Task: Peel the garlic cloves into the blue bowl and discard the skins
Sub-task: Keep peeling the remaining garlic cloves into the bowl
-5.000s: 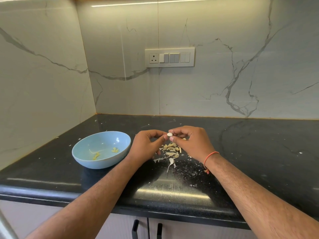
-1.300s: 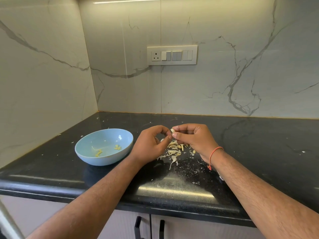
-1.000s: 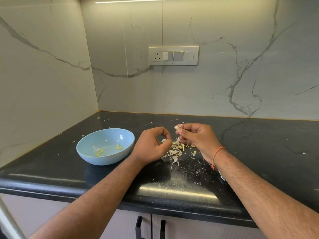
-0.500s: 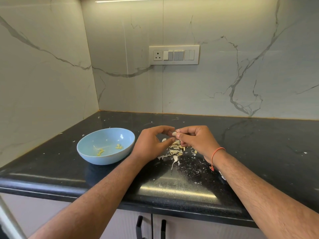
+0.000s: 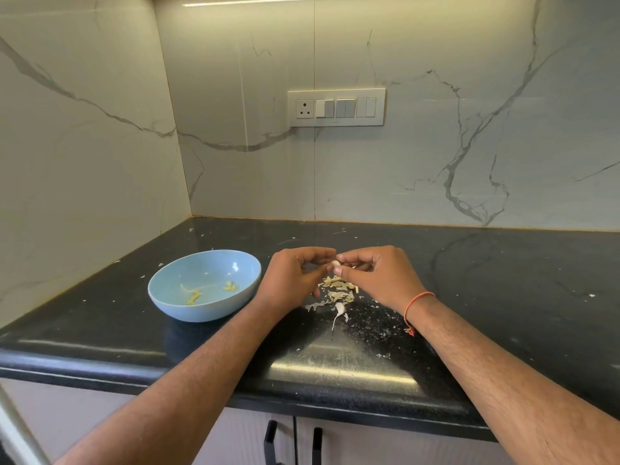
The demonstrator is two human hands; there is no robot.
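- Both hands meet above the black bench (image 5: 486,280), fingertips together over 1 garlic clove (image 5: 336,263).
- Right hand (image 5: 379,276): thumb and fingers pinch the pale clove; grip closed on it. Orange thread band (image 5: 417,302) at that wrist.
- Left hand (image 5: 292,276): fingers curled, tips touching the same clove from its left side; grip closed on it too.
- Clove held off the bench, directly above a small heap of skins (image 5: 337,290).
- Skins lie loose on the bench under and just in front of the hands; 1 larger whitish piece with a thin tail (image 5: 339,310) sits nearest the viewer. Small flecks scattered around.
- Blue bowl (image 5: 174,297) stands on the bench just left of the left hand, not touching it. Inside: a few small yellowish bits (image 5: 194,297); too small to tell what they are.
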